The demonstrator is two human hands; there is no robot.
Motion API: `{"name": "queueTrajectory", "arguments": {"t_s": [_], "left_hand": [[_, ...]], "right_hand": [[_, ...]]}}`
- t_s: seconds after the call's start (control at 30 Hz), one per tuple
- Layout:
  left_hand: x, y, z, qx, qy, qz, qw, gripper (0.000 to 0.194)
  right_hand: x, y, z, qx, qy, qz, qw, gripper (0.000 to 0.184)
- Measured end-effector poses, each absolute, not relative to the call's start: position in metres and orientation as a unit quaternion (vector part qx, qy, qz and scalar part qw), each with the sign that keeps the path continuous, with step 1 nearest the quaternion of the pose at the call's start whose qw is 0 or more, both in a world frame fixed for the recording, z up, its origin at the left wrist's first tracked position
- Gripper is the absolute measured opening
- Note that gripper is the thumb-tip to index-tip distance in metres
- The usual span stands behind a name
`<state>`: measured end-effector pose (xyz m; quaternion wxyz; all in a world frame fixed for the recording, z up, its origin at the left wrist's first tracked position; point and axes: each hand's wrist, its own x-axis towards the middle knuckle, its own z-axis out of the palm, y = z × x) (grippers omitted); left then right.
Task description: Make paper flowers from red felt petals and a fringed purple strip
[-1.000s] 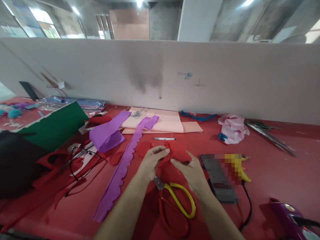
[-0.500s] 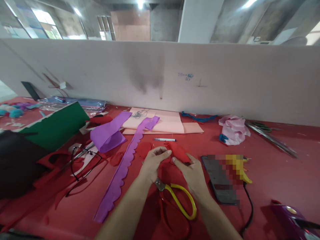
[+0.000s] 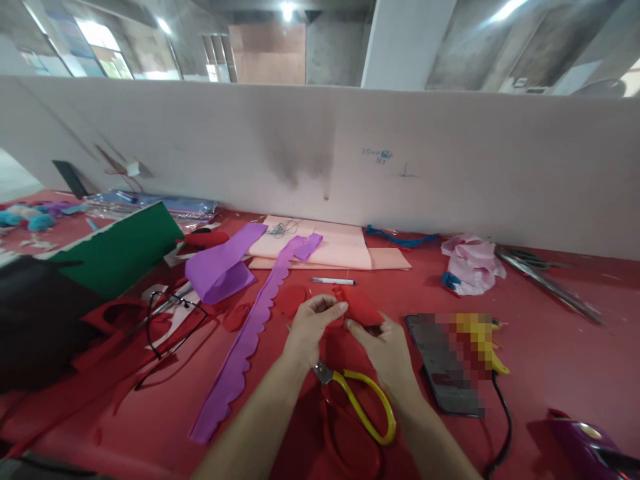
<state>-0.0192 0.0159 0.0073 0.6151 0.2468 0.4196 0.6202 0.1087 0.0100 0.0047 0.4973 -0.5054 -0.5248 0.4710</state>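
Between my two hands is a piece of red felt-like fabric (image 3: 363, 305), pinched from both sides. My left hand (image 3: 316, 323) grips its left part with thumb and fingers pressed together. My right hand (image 3: 380, 343) has its thumb in front and its fingers behind the right part. A pair of scissors (image 3: 367, 407) with one yellow and one red handle lies beneath my wrists. Just left of my left hand sits a rounded red piece (image 3: 291, 300). A white pen (image 3: 333, 281) lies beyond the fabric.
Left of my arms runs a purple scalloped strip (image 3: 250, 340), with black glasses (image 3: 170, 327) farther left. Peach sheets (image 3: 320, 243) lie at the back by the white partition (image 3: 210, 147). To the right are a phone (image 3: 440, 367), a pink crumpled cloth (image 3: 475, 263) and a purple tool (image 3: 587, 440).
The whole view has shifted slightly, so things appear a little farther right. Both hands keep their hold on the red fabric, with hardly any change in finger position.
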Motion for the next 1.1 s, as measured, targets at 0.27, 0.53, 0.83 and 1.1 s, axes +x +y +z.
{"name": "queueTrajectory", "arguments": {"t_s": [0.27, 0.53, 0.83, 1.1], "left_hand": [[-0.036, 0.019, 0.01, 0.233, 0.391, 0.594, 0.663, 0.026], [-0.04, 0.017, 0.016, 0.255, 0.427, 0.606, 0.621, 0.018], [-0.03, 0.016, 0.018, 0.366, 0.471, 0.588, 0.547, 0.018], [-0.022, 0.014, 0.017, 0.384, 0.516, 0.579, 0.501, 0.014]], "right_hand": [[0.108, 0.013, 0.002, -0.407, -0.414, 0.619, 0.529, 0.031], [0.108, 0.012, -0.002, -0.427, -0.441, 0.598, 0.515, 0.029], [0.113, 0.01, -0.005, -0.571, -0.562, 0.356, 0.48, 0.031], [0.113, 0.006, -0.006, -0.576, -0.632, 0.214, 0.472, 0.019]]}}
